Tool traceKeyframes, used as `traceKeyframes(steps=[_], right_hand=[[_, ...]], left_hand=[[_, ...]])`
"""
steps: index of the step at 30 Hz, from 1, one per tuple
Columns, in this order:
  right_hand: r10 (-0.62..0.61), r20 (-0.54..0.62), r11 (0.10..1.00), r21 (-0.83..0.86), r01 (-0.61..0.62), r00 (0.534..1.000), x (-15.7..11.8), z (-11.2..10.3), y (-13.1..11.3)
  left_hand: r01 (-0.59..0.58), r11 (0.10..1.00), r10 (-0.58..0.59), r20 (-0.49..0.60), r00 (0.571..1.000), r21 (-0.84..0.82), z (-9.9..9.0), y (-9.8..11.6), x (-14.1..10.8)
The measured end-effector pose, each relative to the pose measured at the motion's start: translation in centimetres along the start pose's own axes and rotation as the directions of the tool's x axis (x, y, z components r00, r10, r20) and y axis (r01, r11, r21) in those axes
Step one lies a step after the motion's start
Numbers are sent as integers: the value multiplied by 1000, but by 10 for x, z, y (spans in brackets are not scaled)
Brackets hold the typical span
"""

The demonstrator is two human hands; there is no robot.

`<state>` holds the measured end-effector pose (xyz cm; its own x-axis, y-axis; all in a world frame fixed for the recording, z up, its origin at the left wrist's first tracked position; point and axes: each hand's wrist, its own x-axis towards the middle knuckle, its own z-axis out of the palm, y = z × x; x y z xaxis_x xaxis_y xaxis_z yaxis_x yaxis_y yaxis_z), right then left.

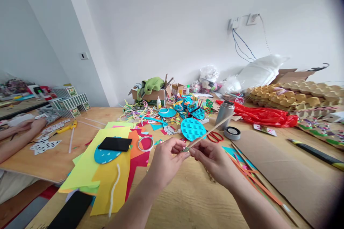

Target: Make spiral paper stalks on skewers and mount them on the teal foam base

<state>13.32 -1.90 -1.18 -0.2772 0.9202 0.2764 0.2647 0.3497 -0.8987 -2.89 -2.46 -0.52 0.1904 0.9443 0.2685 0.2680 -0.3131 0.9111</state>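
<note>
My left hand [167, 159] and my right hand [213, 161] meet above the wooden table, fingers pinched together. Between my right fingers runs a thin wooden stick [212, 129], slanting up to the right. At its lower end my left fingertips grip a small greenish piece [186, 149], too small to name. Just behind my hands lies a blue round textured disc [193, 129]. Red-handled scissors [215, 136] rest beside it, and a roll of tape [145, 143] sits left of my left hand.
Coloured paper sheets [107, 171] lie left, under a black phone [115, 144]. An opened steel flask [225, 112] stands behind my right hand. Cardboard [285, 171] and a utility knife [317, 152] lie right. Another person's hands [34, 125] are near playing cards [45, 146] far left.
</note>
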Motion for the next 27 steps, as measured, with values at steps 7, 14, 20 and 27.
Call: traceKeyframes(steps=[7, 14, 20, 27], right_hand=[[13, 44, 1000, 4, -13, 999, -1, -5, -3], [-28, 35, 999, -16, 28, 999, -2, -7, -8], [-66, 82, 998, 12, 65, 994, -6, -10, -13], [-25, 58, 999, 24, 24, 998, -4, -9, -9]], left_hand=[[-208, 925, 239, -62, 969, 319, 3, -5, -3], [-49, 995, 45, 51, 998, 85, 1, 0, -3], [294, 865, -143, 363, 921, -407, -13, -1, 2], [340, 832, -177, 373, 911, -438, -11, -1, 3]])
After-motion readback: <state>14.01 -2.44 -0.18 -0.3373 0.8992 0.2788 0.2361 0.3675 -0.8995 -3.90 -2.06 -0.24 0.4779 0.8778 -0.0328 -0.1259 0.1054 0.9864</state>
